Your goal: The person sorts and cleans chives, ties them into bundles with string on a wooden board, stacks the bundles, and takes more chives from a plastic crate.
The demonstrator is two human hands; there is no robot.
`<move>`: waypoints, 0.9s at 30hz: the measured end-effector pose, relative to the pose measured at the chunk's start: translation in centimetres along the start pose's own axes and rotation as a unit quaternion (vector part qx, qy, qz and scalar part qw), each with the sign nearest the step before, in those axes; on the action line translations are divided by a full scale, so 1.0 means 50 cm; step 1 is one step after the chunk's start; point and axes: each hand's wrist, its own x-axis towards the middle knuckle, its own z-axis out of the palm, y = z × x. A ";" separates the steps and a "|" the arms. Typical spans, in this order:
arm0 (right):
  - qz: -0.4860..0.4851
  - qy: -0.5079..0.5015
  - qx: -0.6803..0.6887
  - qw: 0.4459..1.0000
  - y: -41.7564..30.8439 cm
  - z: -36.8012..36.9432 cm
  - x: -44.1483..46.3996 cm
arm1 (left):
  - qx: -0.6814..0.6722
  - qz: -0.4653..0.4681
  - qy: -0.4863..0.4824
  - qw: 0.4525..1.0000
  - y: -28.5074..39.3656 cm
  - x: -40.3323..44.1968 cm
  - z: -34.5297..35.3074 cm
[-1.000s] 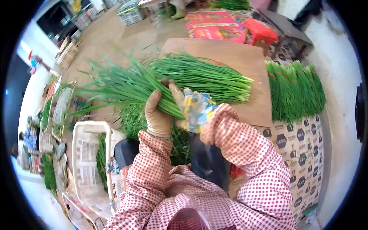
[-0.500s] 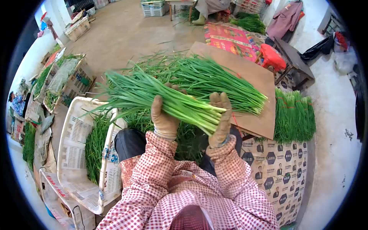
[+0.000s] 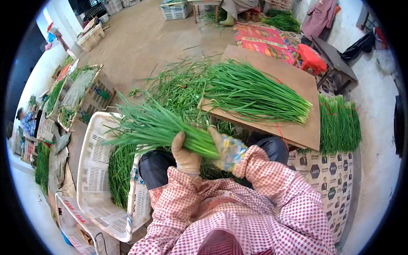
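Observation:
A loose bunch of green chives (image 3: 165, 129) is held over my lap, its leaves fanning to the upper left and its pale stem ends to the right. My left hand (image 3: 187, 158), in a tan glove, is closed around the stems with the thumb up on the near side. At the stem ends, my right hand (image 3: 229, 151) grips the bunch; its glove back has a blue and yellow pattern, and some fingers are hidden behind the stems. A larger pile of chives (image 3: 259, 93) lies on the brown board (image 3: 304, 131) ahead to the right.
Loose chive trimmings (image 3: 178, 91) cover the floor ahead. A white plastic crate (image 3: 95, 170) with chives stands at my left. Upright chives (image 3: 340, 125) stand beyond the board. Further off are a red stool (image 3: 312, 59), filled crates (image 3: 91, 91) and another person's boot (image 3: 228, 20).
My right hand has turned from an open palm against the stem ends to a grip on them. The bunch has come lower and nearer my body, and the view has shifted left.

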 end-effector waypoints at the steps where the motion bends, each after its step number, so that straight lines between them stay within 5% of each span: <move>1: -0.054 0.035 0.044 0.997 0.031 0.052 0.017 | 0.001 -0.013 0.040 0.999 0.008 -0.013 -0.004; 6: -0.036 0.022 0.117 0.992 0.086 0.076 0.048 | 0.066 -0.056 0.102 0.991 0.006 0.017 0.049; 8: -0.102 0.119 0.221 0.963 0.134 0.040 0.054 | 0.100 -0.106 0.077 0.986 -0.018 0.068 0.107; 11: -0.166 0.218 0.330 0.903 0.204 -0.046 0.067 | 0.159 -0.109 -0.018 0.981 -0.078 0.154 0.182; 14: -0.038 0.203 0.527 0.824 0.250 -0.189 -0.011 | 0.293 -0.057 -0.130 0.946 -0.088 0.212 0.241; 17: 0.059 0.293 0.537 0.789 0.296 -0.300 -0.063 | 0.687 0.011 -0.043 0.726 -0.054 0.290 0.075; 18: 0.017 0.330 0.604 0.725 0.329 -0.310 -0.072 | 0.785 0.009 0.002 0.619 -0.039 0.300 0.022; 19: 0.020 0.329 0.607 0.724 0.363 -0.323 -0.073 | 0.787 0.006 0.003 0.617 -0.032 0.291 0.015; 21: 0.008 0.338 0.649 0.682 0.427 -0.350 -0.058 | 0.893 -0.078 0.038 0.442 -0.029 0.266 -0.002; 22: 0.011 0.334 0.650 0.682 0.449 -0.348 -0.047 | 0.892 -0.083 0.042 0.442 -0.021 0.269 -0.029; 24: 0.008 0.358 0.691 0.628 0.501 -0.326 -0.025 | 0.828 -0.233 0.050 0.508 -0.005 0.281 -0.096; 26: 0.032 0.324 0.721 0.611 0.571 -0.295 -0.014 | 0.812 -0.236 0.077 0.529 0.001 0.270 -0.112; 27: 0.018 0.361 0.738 0.570 0.588 -0.280 -0.001 | 0.770 -0.239 0.083 0.586 0.009 0.265 -0.117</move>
